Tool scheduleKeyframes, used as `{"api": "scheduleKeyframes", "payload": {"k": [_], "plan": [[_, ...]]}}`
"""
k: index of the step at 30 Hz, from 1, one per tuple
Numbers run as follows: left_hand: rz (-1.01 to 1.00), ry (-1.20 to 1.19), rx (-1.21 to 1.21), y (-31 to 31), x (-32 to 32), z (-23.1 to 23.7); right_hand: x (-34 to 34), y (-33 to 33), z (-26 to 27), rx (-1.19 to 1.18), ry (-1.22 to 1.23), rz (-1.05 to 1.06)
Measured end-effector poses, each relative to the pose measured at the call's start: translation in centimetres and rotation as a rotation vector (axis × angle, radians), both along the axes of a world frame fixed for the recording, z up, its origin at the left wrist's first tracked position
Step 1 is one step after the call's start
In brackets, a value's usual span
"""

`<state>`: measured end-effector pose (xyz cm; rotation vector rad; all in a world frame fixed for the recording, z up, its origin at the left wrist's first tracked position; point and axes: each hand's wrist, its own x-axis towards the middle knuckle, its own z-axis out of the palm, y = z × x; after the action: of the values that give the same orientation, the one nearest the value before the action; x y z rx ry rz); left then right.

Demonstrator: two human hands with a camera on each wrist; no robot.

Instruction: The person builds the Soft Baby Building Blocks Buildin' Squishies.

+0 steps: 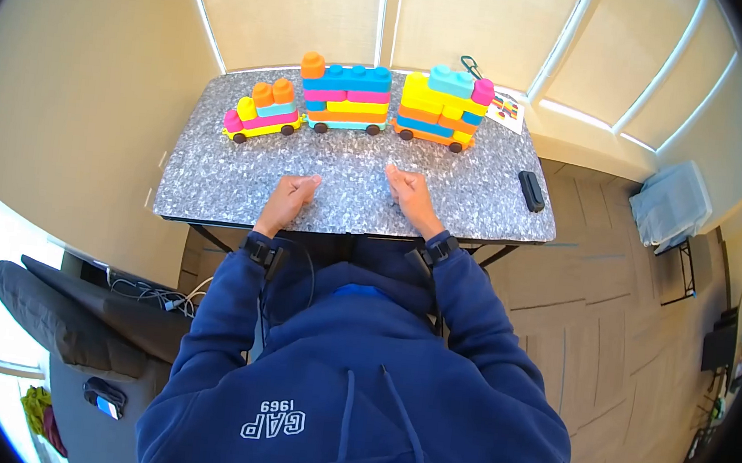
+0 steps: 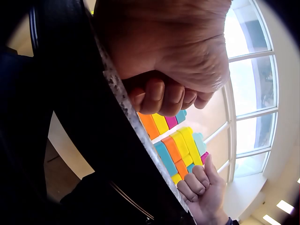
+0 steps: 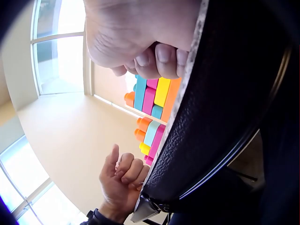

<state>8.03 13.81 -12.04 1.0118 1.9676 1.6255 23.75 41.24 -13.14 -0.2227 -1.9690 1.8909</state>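
Observation:
My left hand (image 1: 289, 200) rests near the front of the speckled grey table (image 1: 347, 202), fingers curled into the palm around nothing. Opposite it my right hand (image 1: 412, 198) lies in a like fist, thumb toward the back, also holding nothing. Behind the hands stands a row of toy block wagons on black wheels. At the left is a low yellow and pink engine (image 1: 263, 118) with orange blocks on top. A tall wagon (image 1: 345, 104) with blue, pink and yellow layers is in the middle. To the right is another tall wagon (image 1: 441, 109), mostly yellow and orange.
A printed sheet (image 1: 507, 112) with a picture of coloured blocks lies at the back right, by a dark-handled tool (image 1: 471, 65). A black case (image 1: 531, 192) sits near the right edge. Walls and blinds close off the back; a grey bin (image 1: 673, 203) stands beyond, right.

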Motion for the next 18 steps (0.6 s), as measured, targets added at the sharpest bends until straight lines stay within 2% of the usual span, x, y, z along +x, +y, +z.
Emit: {"api": "scheduleKeyframes", "payload": {"k": [4, 18], "plan": [[0.006, -0.070, 0.032, 0.25, -0.10, -0.13, -0.06, 0.10, 0.10, 0.017, 0.001, -0.003], [-0.015, -0.035, -0.001, 0.21, -0.34, -0.19, -0.05, 0.08, 0.06, 0.054, -0.026, -0.009]]}}
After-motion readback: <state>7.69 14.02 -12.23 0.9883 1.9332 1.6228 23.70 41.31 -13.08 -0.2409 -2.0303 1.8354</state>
